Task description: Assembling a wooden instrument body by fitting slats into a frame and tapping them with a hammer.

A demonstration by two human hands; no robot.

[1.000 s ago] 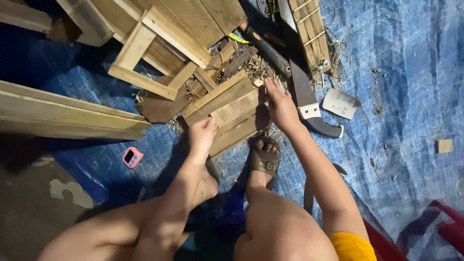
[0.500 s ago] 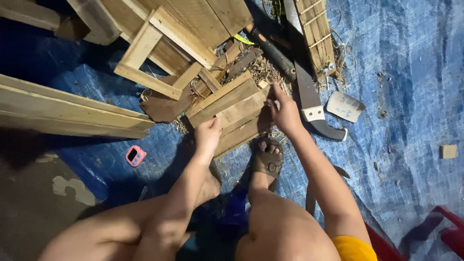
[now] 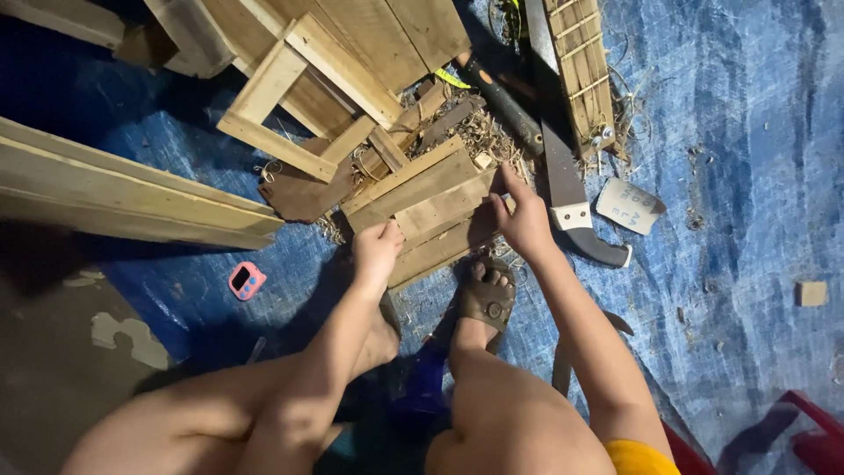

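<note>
Pressing 1 slatted wooden panel (image 3: 431, 207), 2 hands, left hand (image 3: 376, 248) and right hand (image 3: 525, 220), grip open, fingers flat.

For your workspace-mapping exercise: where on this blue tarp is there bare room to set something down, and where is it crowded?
Bare tarp lies right of the saw, around the small wood block; also between the long planks and the pink gadget. Crowded: the slatted panel under both hands, and the frames above.
</note>
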